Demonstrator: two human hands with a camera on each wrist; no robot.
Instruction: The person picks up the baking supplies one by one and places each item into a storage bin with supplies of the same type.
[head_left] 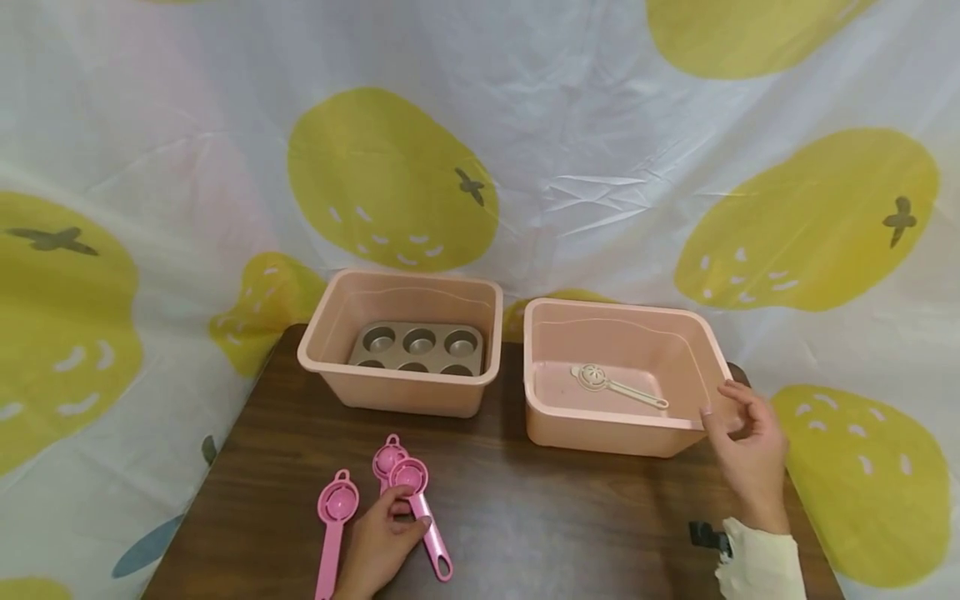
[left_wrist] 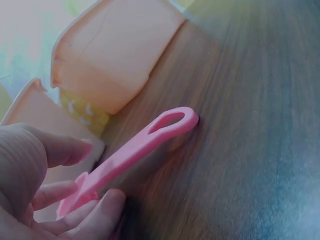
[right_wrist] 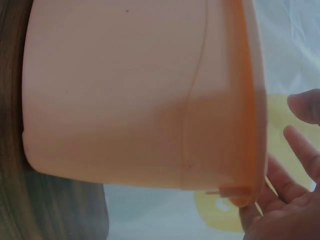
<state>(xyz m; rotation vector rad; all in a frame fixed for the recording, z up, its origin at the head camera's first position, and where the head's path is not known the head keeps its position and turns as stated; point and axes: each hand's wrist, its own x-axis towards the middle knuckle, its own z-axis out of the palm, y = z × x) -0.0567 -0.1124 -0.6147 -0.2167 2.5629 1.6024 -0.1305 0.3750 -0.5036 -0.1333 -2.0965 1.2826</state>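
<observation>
Three pink egg separators lie on the table in the head view. My left hand point(head_left: 378, 537) pinches the rightmost pink egg separator point(head_left: 435, 542) near its cup. In the left wrist view its handle point(left_wrist: 135, 150) slants away from the fingers, the looped end at the tabletop. Partly under that cup is a second pink separator point(head_left: 387, 460); a third separator point(head_left: 335, 525) lies left of the hand. My right hand point(head_left: 750, 458) is at the near right corner of the right pink basin point(head_left: 615, 429), fingers loosely spread at its rim point(right_wrist: 260, 125). Inside lies a cream egg separator point(head_left: 630, 393).
A second pink basin point(head_left: 405, 392) stands to the left, with a muffin tin point(head_left: 438, 357) inside. Both basins stand at the back of the brown wooden table point(head_left: 525, 517). Behind hangs a lemon-patterned curtain point(head_left: 570, 150).
</observation>
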